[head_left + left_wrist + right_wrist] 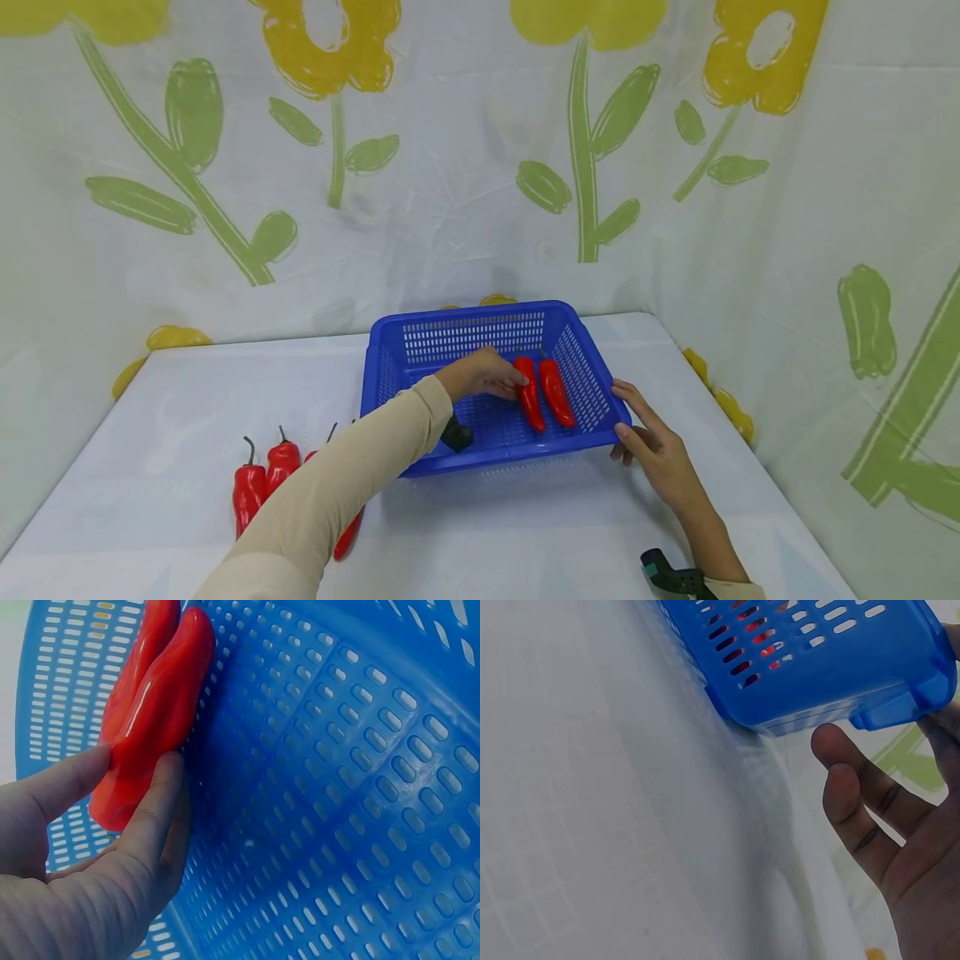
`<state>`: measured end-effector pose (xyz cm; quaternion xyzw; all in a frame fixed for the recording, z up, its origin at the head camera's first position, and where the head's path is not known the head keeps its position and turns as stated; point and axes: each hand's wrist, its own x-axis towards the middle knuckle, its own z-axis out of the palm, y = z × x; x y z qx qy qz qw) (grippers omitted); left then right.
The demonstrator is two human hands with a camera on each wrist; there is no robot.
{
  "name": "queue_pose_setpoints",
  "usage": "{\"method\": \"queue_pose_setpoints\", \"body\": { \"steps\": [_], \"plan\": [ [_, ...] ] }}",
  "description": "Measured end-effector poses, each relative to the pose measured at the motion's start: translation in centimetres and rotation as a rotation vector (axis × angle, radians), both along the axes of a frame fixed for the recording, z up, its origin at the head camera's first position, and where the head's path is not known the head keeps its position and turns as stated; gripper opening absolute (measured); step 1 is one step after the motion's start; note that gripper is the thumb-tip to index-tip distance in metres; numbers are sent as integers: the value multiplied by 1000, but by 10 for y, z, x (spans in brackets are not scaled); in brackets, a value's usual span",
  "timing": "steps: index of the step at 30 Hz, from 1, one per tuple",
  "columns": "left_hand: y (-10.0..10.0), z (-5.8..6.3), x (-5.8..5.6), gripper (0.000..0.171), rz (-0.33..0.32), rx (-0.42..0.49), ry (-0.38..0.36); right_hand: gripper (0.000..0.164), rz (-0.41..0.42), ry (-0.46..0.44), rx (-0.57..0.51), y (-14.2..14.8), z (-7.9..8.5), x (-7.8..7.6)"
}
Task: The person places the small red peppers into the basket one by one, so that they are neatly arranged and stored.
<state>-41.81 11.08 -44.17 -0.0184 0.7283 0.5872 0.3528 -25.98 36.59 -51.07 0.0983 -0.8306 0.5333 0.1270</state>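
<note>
Left hand (483, 375): glossy red tapered pepper (531, 404) pinched.
Right hand (660, 454): blue rectangular perforated plastic basket (510, 455) pinched at near right corner.

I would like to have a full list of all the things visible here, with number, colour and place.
Basket: one, blue, toward the far side of the table
Peppers in the basket: two, red, right side
Peppers on the table: at least three, red, left side, partly hidden
Table: one, white, lower view
Backdrop: count unclear, white with yellow-green floral print, behind
Wrist devices: two, black, one per wrist
Sleeves: two, beige, forearms
Left hand: one, pinching the left basket pepper
Right hand: one, at the basket's right rim
</note>
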Motion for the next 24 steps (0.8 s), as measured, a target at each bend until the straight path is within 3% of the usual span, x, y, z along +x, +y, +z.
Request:
{"method": "queue_pose_setpoints", "body": {
  "steps": [16,24],
  "plan": [
    [-1,-4,3,19,14,-12,9,52,37,14,-23,-3,-1,-1],
    [-5,1,4,34,33,-25,30,53,27,13,-2,0,0,0]
  ]
}}
